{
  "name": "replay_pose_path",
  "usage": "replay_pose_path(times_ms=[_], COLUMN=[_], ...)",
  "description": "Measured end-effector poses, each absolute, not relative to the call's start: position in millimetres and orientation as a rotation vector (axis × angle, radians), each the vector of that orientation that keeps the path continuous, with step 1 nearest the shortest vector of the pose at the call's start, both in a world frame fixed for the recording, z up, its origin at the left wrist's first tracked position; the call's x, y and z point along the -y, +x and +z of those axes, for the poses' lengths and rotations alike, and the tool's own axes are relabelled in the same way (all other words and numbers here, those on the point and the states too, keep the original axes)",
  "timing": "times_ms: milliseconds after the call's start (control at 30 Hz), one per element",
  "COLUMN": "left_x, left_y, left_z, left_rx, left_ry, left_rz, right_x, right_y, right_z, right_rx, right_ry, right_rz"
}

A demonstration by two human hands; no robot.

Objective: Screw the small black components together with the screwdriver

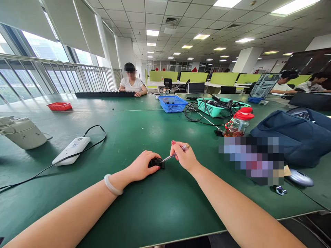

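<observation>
My left hand (141,165) is closed on a small black part (156,162) and presses it down on the green table (144,210). My right hand (184,155) pinches a thin screwdriver (171,156) with a clear handle. Its metal tip points down-left and touches the black part. A pale bangle sits on my left wrist. Both forearms reach in from the bottom edge.
A white device (71,150) with a black cable lies at left, beside a white kettle (21,132). A red-lidded jar (238,123), dark blue bag (289,137), blue basket (172,103), green basket (219,107) and red tray (59,106) stand farther off. Other people sit at the far tables.
</observation>
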State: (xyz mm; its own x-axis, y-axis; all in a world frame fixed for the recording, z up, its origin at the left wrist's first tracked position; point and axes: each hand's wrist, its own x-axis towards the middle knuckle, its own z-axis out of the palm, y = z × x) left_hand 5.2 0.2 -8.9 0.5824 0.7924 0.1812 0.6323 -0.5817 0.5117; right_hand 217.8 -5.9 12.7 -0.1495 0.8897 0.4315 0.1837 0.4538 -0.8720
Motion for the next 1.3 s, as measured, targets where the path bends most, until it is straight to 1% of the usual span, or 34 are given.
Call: replay_pose_path(times_ms=[67,167,433,633,867,1300], left_x=[0,-1,-2,-1,1,0], left_y=[5,5,6,6,6,6], left_z=[-9,-10,-11,-9,-7,-10], left_rx=[-1.151,-1.146,-1.14,-1.165,-1.159,-1.183], left_ry=[2.427,2.442,2.465,2.442,2.441,2.453], left_rz=[0.561,0.561,0.591,0.568,0.58,0.603], right_x=[6,10,19,24,27,29], right_y=[218,217,214,205,200,198], right_z=[13,13,5,3,2,4], right_rx=[1.636,1.745,2.125,2.155,2.197,2.172], right_ry=[-0.952,-0.884,-0.573,-0.361,-0.301,-0.271], right_rz=[0.796,0.662,-0.073,-0.423,-0.571,-0.598])
